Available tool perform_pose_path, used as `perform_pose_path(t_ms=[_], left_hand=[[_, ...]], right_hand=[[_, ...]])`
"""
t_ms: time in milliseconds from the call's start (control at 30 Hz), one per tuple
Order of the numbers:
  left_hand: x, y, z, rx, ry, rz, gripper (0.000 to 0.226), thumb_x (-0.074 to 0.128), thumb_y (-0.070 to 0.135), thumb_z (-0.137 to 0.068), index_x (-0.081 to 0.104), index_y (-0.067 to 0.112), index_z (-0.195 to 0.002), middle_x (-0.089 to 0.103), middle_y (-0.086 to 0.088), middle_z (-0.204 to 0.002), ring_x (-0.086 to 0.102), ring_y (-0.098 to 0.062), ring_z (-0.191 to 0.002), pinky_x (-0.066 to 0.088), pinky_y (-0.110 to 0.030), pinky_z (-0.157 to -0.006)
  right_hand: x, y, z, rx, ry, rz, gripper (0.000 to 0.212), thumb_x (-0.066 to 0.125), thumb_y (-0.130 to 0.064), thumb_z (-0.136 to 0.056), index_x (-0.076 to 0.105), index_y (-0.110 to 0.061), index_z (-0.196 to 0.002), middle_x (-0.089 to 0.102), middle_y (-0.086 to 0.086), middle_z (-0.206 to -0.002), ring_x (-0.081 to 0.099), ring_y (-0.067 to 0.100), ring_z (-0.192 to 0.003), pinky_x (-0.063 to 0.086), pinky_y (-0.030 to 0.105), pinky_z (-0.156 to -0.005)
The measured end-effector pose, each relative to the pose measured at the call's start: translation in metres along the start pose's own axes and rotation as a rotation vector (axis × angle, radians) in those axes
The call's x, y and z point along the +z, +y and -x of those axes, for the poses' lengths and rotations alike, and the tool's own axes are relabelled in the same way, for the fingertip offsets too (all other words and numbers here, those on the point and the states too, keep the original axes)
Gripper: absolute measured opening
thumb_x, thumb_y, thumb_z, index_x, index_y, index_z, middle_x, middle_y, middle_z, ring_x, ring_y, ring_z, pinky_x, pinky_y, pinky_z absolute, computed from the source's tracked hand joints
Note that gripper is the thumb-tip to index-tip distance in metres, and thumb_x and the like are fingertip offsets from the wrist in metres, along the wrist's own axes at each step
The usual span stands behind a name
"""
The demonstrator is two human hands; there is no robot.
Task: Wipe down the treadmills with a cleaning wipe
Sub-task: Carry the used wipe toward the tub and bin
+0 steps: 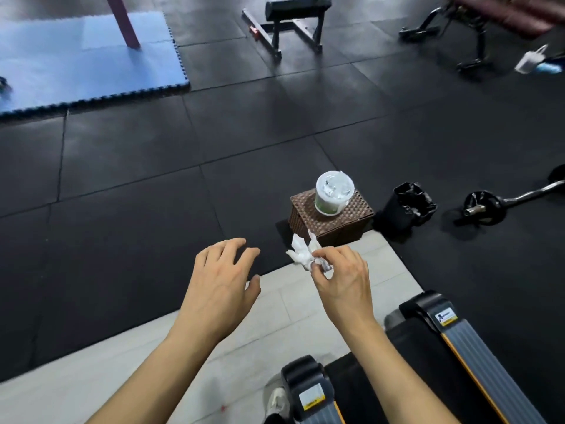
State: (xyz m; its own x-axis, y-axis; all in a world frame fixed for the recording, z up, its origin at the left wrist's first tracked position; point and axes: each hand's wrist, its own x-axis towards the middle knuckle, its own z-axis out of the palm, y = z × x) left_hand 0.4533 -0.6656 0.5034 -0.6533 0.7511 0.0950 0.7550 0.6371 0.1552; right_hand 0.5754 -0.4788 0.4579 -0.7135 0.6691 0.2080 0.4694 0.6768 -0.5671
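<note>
1. Out past the back end of the treadmill (452, 356), the right hand (342, 280) pinches a crumpled, grubby-looking wipe (302, 252) between thumb and fingertips, with most of it sticking up loose.
2. Left hand (220, 283) hovers alongside holding nothing, fingers spread and only softly bent.
3. My read: that wipe looks spent, so this is the toss-and-refill bit. The black-lined bin (408, 206) sits just right of the wicker box (333, 221), so drop it there, not on the floor.
4. The wipe tub (333, 192) stands on top of that box. I'd steady it with the free hand while pulling a fresh sheet, since it looks light enough to lift or tip.
5. Open the new wipe out flat before going back to the deck rails; a wad cleans badly.
</note>
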Motion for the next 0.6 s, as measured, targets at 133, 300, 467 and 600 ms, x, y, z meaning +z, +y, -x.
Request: perform_pose_path(t_ms=[133,300,467,600], left_hand=[[-0.007,0.015,-0.055,0.09,0.025,0.022,0.04,0.076,0.029,-0.084,0.068,0.02,-0.122,0.063,-0.005,-0.128,0.061,-0.031,-0.117,0.049,-0.047,-0.096],[-0.012,0.034,-0.132,0.239,0.056,0.052,0.036,0.059,0.036,-0.089,0.069,0.021,-0.12,0.064,-0.002,-0.123,0.062,-0.029,-0.114,0.049,-0.046,-0.095],[-0.004,0.045,-0.215,0.407,0.019,0.077,0.044,0.042,0.043,-0.089,0.069,0.022,-0.117,0.064,0.0,-0.121,0.063,-0.027,-0.111,0.052,-0.044,-0.092],[0.008,0.057,-0.285,0.546,-0.014,0.116,0.043,0.043,0.042,-0.088,0.069,0.023,-0.116,0.065,0.001,-0.119,0.063,-0.026,-0.109,0.053,-0.044,-0.091]], right_hand=[[-0.02,0.009,-0.039,0.081,0.046,-0.007,0.013,0.07,-0.024,-0.089,0.068,-0.026,-0.101,0.059,-0.009,-0.094,0.05,0.012,-0.086,0.042,0.033,-0.082],[-0.036,0.028,-0.086,0.185,0.131,0.004,0.013,0.067,-0.024,-0.089,0.068,-0.028,-0.102,0.058,-0.01,-0.095,0.05,0.012,-0.087,0.04,0.032,-0.082],[-0.037,0.052,-0.135,0.304,0.217,0.015,0.013,0.068,-0.024,-0.089,0.067,-0.029,-0.101,0.057,-0.013,-0.093,0.051,0.012,-0.089,0.038,0.029,-0.086],[-0.04,0.069,-0.175,0.428,0.304,0.048,0.015,0.069,-0.023,-0.087,0.067,-0.03,-0.1,0.057,-0.015,-0.092,0.049,0.012,-0.086,0.04,0.031,-0.086]])
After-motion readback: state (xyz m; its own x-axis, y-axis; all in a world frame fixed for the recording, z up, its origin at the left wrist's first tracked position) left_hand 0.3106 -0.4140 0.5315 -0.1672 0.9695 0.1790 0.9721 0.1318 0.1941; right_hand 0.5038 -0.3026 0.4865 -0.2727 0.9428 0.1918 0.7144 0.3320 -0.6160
